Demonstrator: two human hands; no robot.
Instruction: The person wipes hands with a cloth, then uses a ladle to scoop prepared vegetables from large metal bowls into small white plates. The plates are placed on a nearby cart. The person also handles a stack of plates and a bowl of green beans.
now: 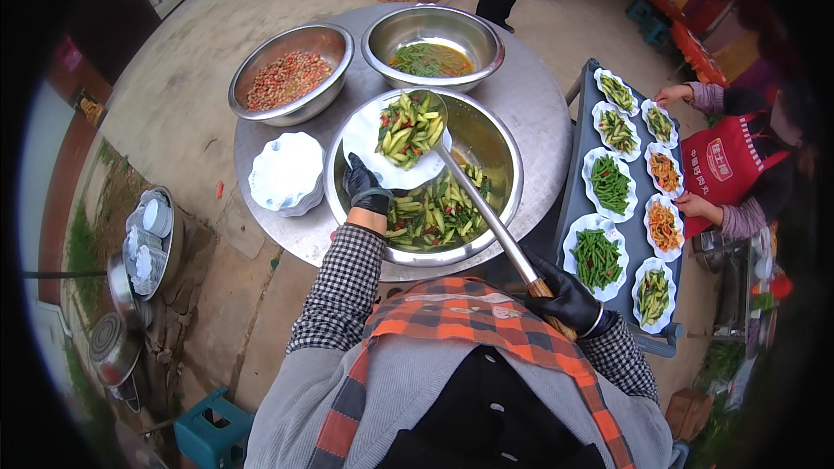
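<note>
My left hand [366,187], in a black glove, grips the lower left edge of a white scalloped plate [362,137]. The plate is held over a large steel basin [511,182]. Cut cucumber pieces with red chili [405,133] lie on the plate, partly in the bowl of a ladle [438,111]. My right hand [567,296], also black-gloved, is closed around the ladle's wooden handle [539,288]. More dressed cucumber [436,215] fills the bottom of the basin. Left of it stands a stack of white scalloped plates [287,172].
On the round metal table [544,104] stand a basin of peanuts [287,81] and a basin of green beans [433,60]. To the right, a grey cart [589,172] carries several filled plates. A person in a red apron [726,163] touches plates there. A teal stool [212,430] stands lower left.
</note>
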